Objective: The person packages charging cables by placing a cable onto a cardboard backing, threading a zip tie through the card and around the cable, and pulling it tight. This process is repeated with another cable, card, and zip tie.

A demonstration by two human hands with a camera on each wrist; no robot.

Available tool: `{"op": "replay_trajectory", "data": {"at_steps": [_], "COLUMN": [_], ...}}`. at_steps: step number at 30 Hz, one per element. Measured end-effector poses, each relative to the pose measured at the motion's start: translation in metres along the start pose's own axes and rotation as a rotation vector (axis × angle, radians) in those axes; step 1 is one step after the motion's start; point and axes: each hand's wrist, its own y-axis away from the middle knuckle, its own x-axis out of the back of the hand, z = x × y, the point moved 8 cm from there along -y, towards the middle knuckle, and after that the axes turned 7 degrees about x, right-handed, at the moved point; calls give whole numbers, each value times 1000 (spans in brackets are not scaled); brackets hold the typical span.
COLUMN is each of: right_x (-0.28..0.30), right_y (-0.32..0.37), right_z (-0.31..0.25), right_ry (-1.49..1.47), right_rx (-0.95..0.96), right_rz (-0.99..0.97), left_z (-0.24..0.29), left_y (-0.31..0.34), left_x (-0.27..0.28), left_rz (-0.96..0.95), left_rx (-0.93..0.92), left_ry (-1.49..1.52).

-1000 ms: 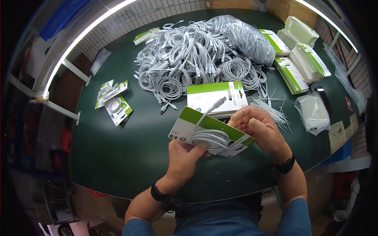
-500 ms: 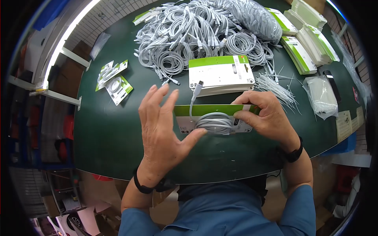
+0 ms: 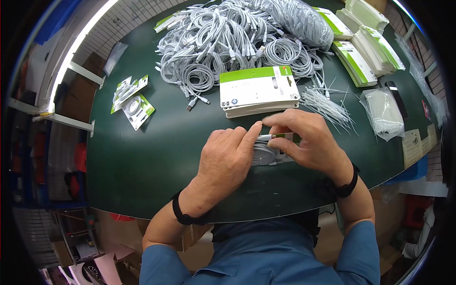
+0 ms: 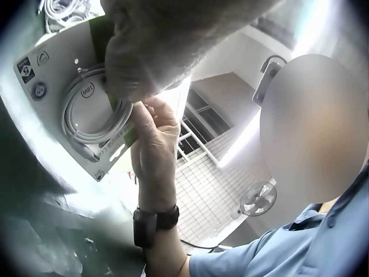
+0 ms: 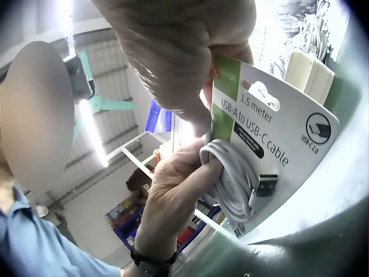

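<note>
A white and green cardboard card [image 5: 311, 156], printed "USB-A to USB-C cable", is held upright between the two hands. A coiled light grey USB cable [image 3: 263, 156] is fixed against its face, one USB plug [image 5: 266, 186] showing beside the coil. With the thumb at the coil, the left hand [image 3: 228, 154] grips the cable, index finger raised by the card's top edge. The right hand [image 3: 311, 142] pinches the card near its right end, thumb in front. Between the two sets of fingertips lies the other connector [image 3: 264, 137] along the top edge. The left hand covers the card's left part in the head view.
Behind the hands stands a stack of cards [image 3: 259, 92], with a large heap of coiled cables [image 3: 209, 52] beyond. Loose cable ties [image 3: 327, 104] and a bag of ties [image 3: 384, 114] lie right. Several carded cables [image 3: 135, 111] lie left; more card stacks [image 3: 354, 61] stand back right.
The left hand let go, spread open, then came back to the card and coil. The right hand took hold of the card's right end. The upright connector was bent down along the top edge.
</note>
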Motion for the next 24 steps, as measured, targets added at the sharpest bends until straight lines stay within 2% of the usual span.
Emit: {"op": "replay_trajectory", "data": {"at_steps": [2, 5, 8, 12, 15, 20, 24], "right_x": [-2, -2, -7, -4, -1, 2, 0], "right_y": [0, -2, 0, -1, 0, 4, 3], "right_z": [-4, -12, -11, -6, -1, 5, 10], "right_ry": [123, 299, 399, 364, 300, 246, 235], "right_rx": [165, 226, 210, 202, 193, 194, 150], "right_rz": [-30, -37, -45, -17, 19, 111, 91], "left_z": [1, -1, -3, -10, -18, -20, -19], "left_y": [-3, -9, -13, -14, -10, -10, -9], "left_x": [0, -2, -2, 0, 0, 0, -1], "left_rz": [-10, 12, 59, 53, 189, 240, 308], "left_rx": [-8, -29, -40, 11, 3, -48, -82], "left_ry": [-33, -22, 35, 151, 270, 295, 284]}}
